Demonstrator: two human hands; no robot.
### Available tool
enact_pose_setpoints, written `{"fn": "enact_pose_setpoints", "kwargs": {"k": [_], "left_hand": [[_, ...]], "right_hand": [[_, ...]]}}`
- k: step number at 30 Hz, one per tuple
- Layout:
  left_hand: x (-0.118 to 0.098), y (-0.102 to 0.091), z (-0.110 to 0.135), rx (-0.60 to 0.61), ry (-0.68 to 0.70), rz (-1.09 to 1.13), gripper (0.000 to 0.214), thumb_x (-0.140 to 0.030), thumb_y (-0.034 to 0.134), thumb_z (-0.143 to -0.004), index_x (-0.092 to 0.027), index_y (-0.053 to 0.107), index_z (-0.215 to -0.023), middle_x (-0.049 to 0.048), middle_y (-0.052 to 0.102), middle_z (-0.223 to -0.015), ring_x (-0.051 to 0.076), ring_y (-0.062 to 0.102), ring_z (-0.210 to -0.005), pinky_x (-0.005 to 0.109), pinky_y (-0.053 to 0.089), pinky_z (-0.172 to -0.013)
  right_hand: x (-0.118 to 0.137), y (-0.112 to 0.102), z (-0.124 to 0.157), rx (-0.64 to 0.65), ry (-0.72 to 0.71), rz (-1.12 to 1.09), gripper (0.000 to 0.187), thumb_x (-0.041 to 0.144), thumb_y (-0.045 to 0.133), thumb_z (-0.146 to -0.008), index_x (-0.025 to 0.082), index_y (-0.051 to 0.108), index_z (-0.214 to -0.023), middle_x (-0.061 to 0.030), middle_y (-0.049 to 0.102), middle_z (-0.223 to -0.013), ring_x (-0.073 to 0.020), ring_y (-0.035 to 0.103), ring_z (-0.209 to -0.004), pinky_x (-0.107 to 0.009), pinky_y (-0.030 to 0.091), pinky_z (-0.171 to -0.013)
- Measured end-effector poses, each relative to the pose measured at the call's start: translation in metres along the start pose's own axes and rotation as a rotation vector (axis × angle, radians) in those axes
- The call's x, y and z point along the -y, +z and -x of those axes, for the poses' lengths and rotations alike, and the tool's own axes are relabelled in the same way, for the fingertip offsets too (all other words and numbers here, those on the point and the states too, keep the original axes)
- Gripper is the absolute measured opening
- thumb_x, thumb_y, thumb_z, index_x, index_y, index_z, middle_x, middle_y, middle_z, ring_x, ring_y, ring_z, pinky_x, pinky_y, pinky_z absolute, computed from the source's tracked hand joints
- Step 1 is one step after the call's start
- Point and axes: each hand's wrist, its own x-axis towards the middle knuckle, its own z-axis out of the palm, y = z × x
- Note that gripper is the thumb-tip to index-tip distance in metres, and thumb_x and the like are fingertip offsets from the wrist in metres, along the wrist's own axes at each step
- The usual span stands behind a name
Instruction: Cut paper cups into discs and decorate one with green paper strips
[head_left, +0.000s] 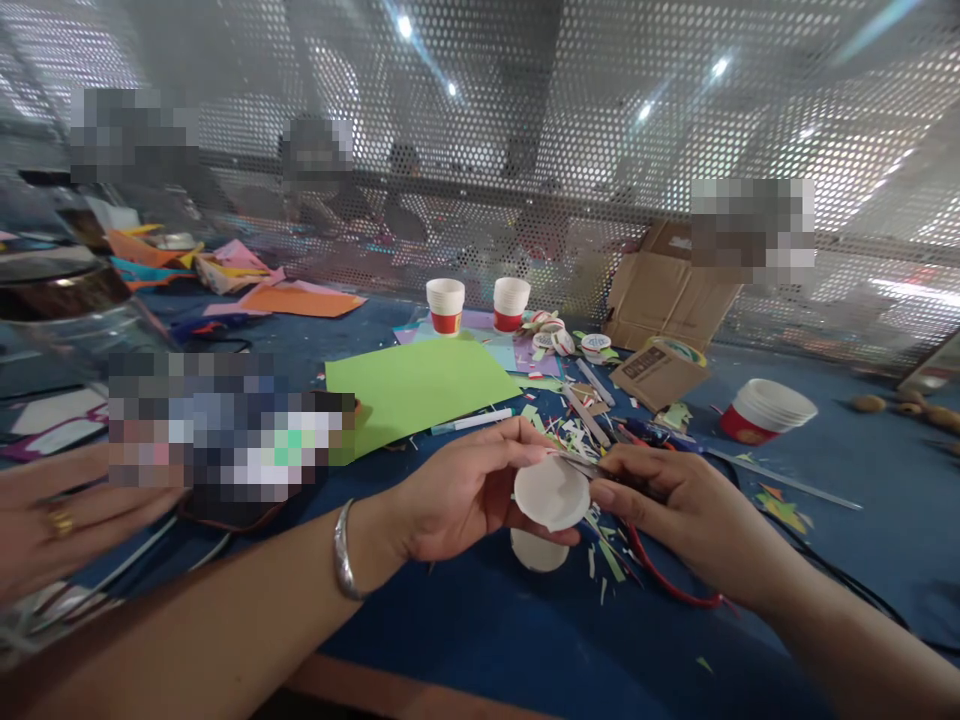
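My left hand point(480, 485), with a silver bangle at its wrist, pinches a shallow, cut-down white paper cup point(551, 495) by its edge. The cup's open side is tilted toward me. On the right, my right hand point(660, 490) is closed around scissors point(574, 462), whose metal blades meet the cup's upper rim. Its fingers hide most of the handles. Just below the held cup, a second white round paper piece point(538, 552) lies on the blue table point(465, 640). Paper scraps point(607, 555) are scattered under and beside my hands.
Another person's ringed hand point(67, 510) is at left beside a phone point(277, 450). Green paper point(420, 385) and a marker point(472, 420) lie ahead. Stacked cups point(769, 412) stand right, near a cord point(817, 560). Cardboard point(671, 285) leans against the perforated metal screen point(480, 130). A glass jar point(67, 330) stands left.
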Motion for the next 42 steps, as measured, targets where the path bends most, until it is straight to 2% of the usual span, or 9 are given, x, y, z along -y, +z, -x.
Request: {"fn": "enact_pose_setpoints", "kwargs": {"k": [8,16,24,33,42], "left_hand": [[-0.004,0.000,0.000,-0.005,-0.061,0.041,0.010,-0.023,0.062,-0.091,-0.014,0.060,-0.089,0.0054,0.064,-0.087,0.020,0.066,-0.082,0.046,0.063,-0.074],[-0.005,0.009,0.006,-0.036,-0.074,-0.020,0.012,-0.023,0.051,-0.098,-0.017,0.056,-0.089,0.0064,0.068,-0.090,0.026,0.071,-0.094,0.044,0.060,-0.080],[0.001,0.000,0.000,0.035,-0.078,0.070,0.010,-0.023,0.051,-0.098,-0.016,0.053,-0.090,0.0083,0.068,-0.093,0.027,0.074,-0.091,0.045,0.063,-0.077],[0.001,0.001,0.001,0.045,-0.058,0.063,0.011,-0.021,0.051,-0.098,-0.016,0.052,-0.088,0.0048,0.062,-0.087,0.021,0.070,-0.083,0.041,0.064,-0.071],[0.001,0.001,0.001,0.039,-0.060,0.027,0.013,-0.024,0.053,-0.098,-0.016,0.052,-0.088,0.0048,0.063,-0.087,0.024,0.071,-0.087,0.039,0.063,-0.071]], "right_hand": [[-0.006,0.000,-0.004,0.101,0.049,-0.122,0.046,0.061,0.053,-0.095,0.020,0.060,-0.077,0.0020,0.050,-0.074,-0.0141,0.046,-0.071,-0.026,0.038,-0.064],[-0.005,0.001,-0.004,0.058,-0.003,-0.016,0.043,0.056,0.052,-0.098,0.020,0.060,-0.076,0.0027,0.049,-0.072,-0.0133,0.047,-0.068,-0.026,0.036,-0.063],[-0.007,0.002,0.000,0.009,-0.041,0.021,0.040,0.052,0.053,-0.099,0.020,0.059,-0.074,0.0035,0.050,-0.068,-0.0120,0.046,-0.065,-0.026,0.035,-0.060],[-0.006,0.003,0.002,-0.009,-0.042,0.050,0.040,0.051,0.053,-0.099,0.020,0.059,-0.075,0.0035,0.049,-0.068,-0.0120,0.045,-0.064,-0.026,0.035,-0.059],[-0.004,0.002,0.004,-0.036,-0.045,0.102,0.042,0.051,0.051,-0.099,0.021,0.054,-0.070,0.0039,0.047,-0.064,-0.0118,0.042,-0.061,-0.026,0.033,-0.056]]}}
